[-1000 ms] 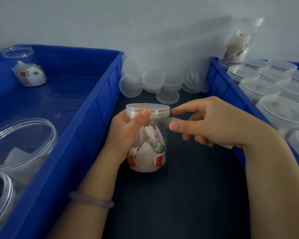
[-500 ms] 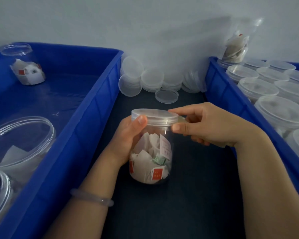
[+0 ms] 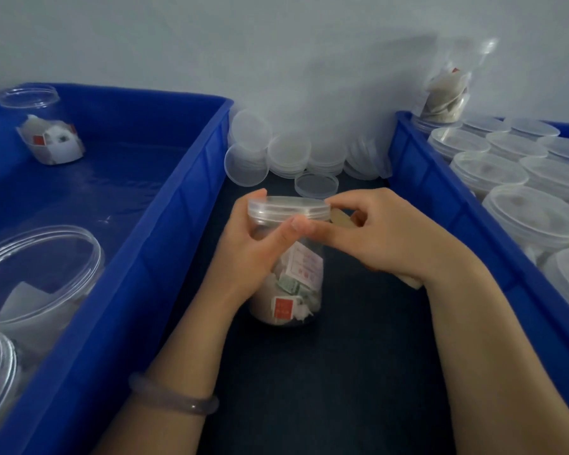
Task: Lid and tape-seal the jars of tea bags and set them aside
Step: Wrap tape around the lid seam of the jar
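On the dark table (image 3: 326,372) between two blue bins, in the head view, one jar (image 3: 289,280) of tea bags stands upright, its long axis vertical and its lid (image 3: 288,208) already on. The left hand (image 3: 253,254) wraps the jar's shoulder from the left, thumb across the front just under the lid. The right hand (image 3: 385,238) comes in from the right, its thumb pressed to the lid seam and touching the left thumb, its fingers pinching a tan tape (image 3: 340,219) that leads off to the right. The seam runs level, crosswise to the jar's axis, so the tape probably has to travel round it, which the right hand is better placed to do.

The left bin (image 3: 165,231) holds three open jars: one at the far corner (image 3: 43,133) and two larger at the near edge. The right bin (image 3: 440,205) shows at least nine lidded jars, cut off by the frame, and one tilted jar (image 3: 447,96) on top at the back. The spare lids (image 3: 286,152) are stacked against the wall, too many to count, with one single lid (image 3: 316,183) lying flat.
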{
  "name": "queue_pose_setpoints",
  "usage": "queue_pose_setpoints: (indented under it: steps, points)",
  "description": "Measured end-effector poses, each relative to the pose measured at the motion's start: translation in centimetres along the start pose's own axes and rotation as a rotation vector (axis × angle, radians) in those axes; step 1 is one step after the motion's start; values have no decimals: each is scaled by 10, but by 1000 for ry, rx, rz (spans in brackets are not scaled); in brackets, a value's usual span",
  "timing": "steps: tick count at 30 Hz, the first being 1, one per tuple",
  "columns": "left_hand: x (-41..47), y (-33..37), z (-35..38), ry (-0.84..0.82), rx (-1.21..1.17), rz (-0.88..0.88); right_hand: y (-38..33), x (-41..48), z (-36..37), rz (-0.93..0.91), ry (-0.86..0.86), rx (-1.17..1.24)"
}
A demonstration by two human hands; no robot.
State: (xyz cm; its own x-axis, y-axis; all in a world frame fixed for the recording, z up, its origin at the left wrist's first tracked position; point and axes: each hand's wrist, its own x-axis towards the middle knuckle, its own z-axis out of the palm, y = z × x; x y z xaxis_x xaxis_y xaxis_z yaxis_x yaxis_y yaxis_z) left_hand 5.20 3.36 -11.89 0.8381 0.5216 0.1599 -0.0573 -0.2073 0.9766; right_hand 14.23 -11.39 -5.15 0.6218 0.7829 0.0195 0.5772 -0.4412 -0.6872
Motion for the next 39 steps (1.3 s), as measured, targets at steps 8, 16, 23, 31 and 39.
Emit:
queue_pose_setpoints:
  steps: [8, 16, 23, 31, 39]
  points:
    - [1, -5, -4, 24, -149, 17, -5, -9, -11, -59, -137, -38]
    - [1, -9, -6, -80, -196, 2, 2, -8, -15, 35, -32, 55]
    - [0, -12, -5, -183, -257, -17, 4, -5, -13, 41, -38, -5]
    - [-2, -13, -4, -215, -357, -75, -2, -3, -3, 4, -52, -16]
    - [-3, -17, -8, -346, -383, -80, 4, -6, -5, 61, -164, 132]
